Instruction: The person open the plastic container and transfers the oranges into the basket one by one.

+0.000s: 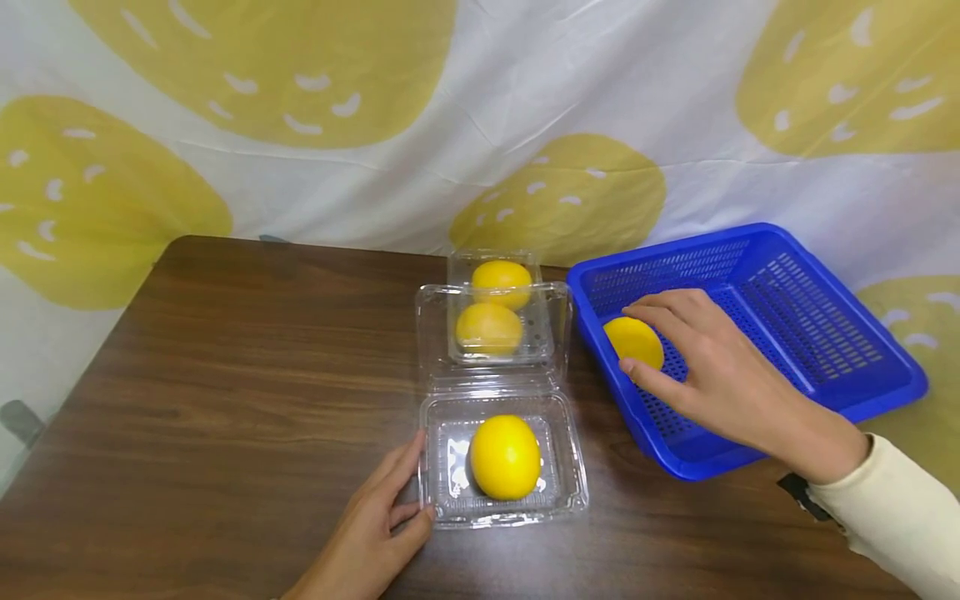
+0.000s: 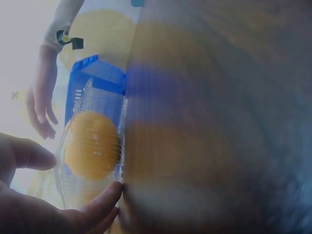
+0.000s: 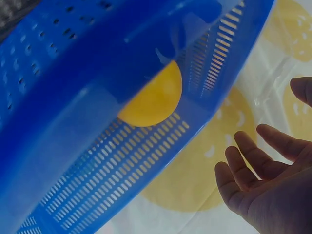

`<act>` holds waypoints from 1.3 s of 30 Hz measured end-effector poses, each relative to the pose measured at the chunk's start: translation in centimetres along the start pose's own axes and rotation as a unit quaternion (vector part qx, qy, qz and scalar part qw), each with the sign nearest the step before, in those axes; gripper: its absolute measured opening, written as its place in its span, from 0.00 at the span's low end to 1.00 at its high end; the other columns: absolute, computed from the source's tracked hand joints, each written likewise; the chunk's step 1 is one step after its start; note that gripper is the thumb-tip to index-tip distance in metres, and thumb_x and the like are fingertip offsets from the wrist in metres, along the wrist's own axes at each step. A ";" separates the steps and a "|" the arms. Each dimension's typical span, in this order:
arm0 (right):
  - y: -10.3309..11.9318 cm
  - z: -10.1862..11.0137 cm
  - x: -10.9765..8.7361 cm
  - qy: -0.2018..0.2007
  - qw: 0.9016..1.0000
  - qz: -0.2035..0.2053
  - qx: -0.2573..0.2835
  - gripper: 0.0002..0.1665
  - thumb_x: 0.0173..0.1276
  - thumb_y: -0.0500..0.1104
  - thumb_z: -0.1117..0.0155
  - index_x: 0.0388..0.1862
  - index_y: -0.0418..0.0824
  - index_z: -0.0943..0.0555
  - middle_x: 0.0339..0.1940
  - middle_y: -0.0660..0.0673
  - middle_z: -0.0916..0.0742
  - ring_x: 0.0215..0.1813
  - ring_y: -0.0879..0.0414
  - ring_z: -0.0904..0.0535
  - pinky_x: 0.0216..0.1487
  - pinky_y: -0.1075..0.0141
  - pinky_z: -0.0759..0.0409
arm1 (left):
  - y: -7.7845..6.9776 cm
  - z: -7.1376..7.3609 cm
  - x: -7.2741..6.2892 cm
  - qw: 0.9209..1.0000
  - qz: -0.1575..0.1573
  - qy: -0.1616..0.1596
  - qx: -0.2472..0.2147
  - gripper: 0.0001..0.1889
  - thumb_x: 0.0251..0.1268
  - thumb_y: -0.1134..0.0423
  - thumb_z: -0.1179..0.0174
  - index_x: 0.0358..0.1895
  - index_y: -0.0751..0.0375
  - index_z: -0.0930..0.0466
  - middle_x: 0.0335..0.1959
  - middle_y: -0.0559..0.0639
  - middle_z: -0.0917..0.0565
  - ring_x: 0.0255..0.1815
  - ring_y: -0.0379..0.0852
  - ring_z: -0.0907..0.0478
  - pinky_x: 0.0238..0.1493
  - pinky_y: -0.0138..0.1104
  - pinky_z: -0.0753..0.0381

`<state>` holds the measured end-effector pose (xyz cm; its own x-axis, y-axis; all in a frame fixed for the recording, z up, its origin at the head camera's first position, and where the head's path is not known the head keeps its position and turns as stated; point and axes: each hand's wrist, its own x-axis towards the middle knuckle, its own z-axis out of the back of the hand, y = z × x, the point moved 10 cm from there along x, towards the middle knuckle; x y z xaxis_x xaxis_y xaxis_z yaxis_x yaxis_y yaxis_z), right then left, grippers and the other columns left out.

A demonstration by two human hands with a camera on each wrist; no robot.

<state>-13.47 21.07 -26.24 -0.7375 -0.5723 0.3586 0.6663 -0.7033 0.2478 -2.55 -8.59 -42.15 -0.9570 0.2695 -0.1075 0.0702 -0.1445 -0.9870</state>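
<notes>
My left hand touches the left side of an open clear plastic container, with fingers fairly straight. In the left wrist view its thumb meets the upper rim and a fingertip lies low by the base. One round yellow fruit sits in this container, and its raised lid leans back. My right hand is over the blue basket, fingers spread around another round yellow fruit by the basket's left wall. From the right wrist view, the relaxed fingers stand apart from that fruit.
Behind the raised lid, a second clear container holds two yellow fruits, partly seen through plastic. Wooden tabletop stretches out to the left. A white curtain with yellow fruit prints hangs along the back edge.
</notes>
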 end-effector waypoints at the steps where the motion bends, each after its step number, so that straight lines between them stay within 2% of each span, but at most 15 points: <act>1: 0.2 -0.1 0.0 0.000 1.000 0.003 0.000 0.33 0.65 0.43 0.19 0.67 0.35 0.16 0.64 0.37 0.14 0.67 0.37 0.22 0.68 0.40 0.25 | 0.0 0.0 0.0 1.000 0.000 0.001 0.000 0.45 0.70 0.78 0.34 0.88 0.64 0.43 0.84 0.65 0.35 0.79 0.66 0.33 0.65 0.38 0.14; 11: 2.0 -1.3 -0.3 0.006 1.000 0.025 0.003 0.31 0.69 0.48 0.23 0.67 0.34 0.16 0.64 0.39 0.14 0.66 0.39 0.22 0.66 0.42 0.23 | 0.0 0.0 0.0 1.000 -0.004 0.003 -0.006 0.45 0.70 0.79 0.35 0.88 0.66 0.43 0.85 0.65 0.36 0.80 0.65 0.33 0.65 0.36 0.15; 18: 3.1 -2.5 -0.3 0.017 0.999 0.040 0.003 0.32 0.76 0.54 0.29 0.68 0.33 0.17 0.65 0.38 0.15 0.67 0.39 0.24 0.66 0.43 0.25 | -0.2 0.1 -0.1 1.000 -0.027 0.004 -0.008 0.43 0.70 0.79 0.34 0.87 0.69 0.42 0.83 0.69 0.35 0.77 0.67 0.32 0.64 0.38 0.14; 21: 3.5 -2.8 -0.4 0.019 0.999 0.044 0.004 0.32 0.77 0.55 0.31 0.68 0.33 0.17 0.64 0.39 0.15 0.68 0.39 0.24 0.67 0.43 0.25 | -0.1 0.1 -0.1 1.000 -0.019 0.003 -0.009 0.44 0.70 0.79 0.35 0.87 0.68 0.42 0.84 0.67 0.35 0.78 0.65 0.32 0.65 0.36 0.14; 25: 3.8 -3.1 -0.4 0.023 0.999 0.046 0.009 0.31 0.77 0.55 0.30 0.67 0.34 0.17 0.64 0.41 0.15 0.68 0.40 0.25 0.68 0.43 0.26 | 0.0 0.1 -0.1 1.000 -0.010 0.000 -0.007 0.45 0.69 0.80 0.35 0.88 0.66 0.42 0.85 0.65 0.35 0.78 0.64 0.32 0.65 0.34 0.15; 31: 4.4 -3.9 -0.5 0.034 0.998 0.048 0.014 0.30 0.77 0.55 0.29 0.67 0.35 0.17 0.65 0.42 0.16 0.69 0.41 0.25 0.71 0.44 0.27 | -0.2 0.1 -0.1 1.000 -0.016 -0.002 -0.006 0.44 0.69 0.80 0.35 0.87 0.66 0.42 0.84 0.65 0.35 0.78 0.65 0.32 0.65 0.36 0.15; 35: 4.7 -4.5 -0.5 0.047 0.998 0.044 0.015 0.31 0.75 0.54 0.26 0.67 0.35 0.17 0.65 0.43 0.16 0.70 0.43 0.24 0.72 0.45 0.26 | 0.1 0.1 -0.1 1.000 -0.004 -0.002 -0.009 0.45 0.69 0.80 0.35 0.88 0.64 0.42 0.85 0.64 0.35 0.79 0.63 0.32 0.65 0.35 0.15; 39: 5.0 -5.0 -0.5 0.058 0.997 0.041 0.012 0.32 0.72 0.53 0.24 0.66 0.35 0.16 0.65 0.44 0.16 0.69 0.45 0.24 0.71 0.47 0.25 | 0.0 0.1 0.0 1.000 -0.019 0.001 -0.010 0.44 0.70 0.79 0.35 0.88 0.66 0.42 0.84 0.66 0.35 0.78 0.64 0.32 0.65 0.37 0.14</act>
<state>-10.38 15.73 -29.70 -0.6878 -0.6727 0.2729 0.7258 -0.6434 0.2433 -2.54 -8.69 -42.13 -0.9585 0.2767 -0.0692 0.0386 -0.1147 -0.9926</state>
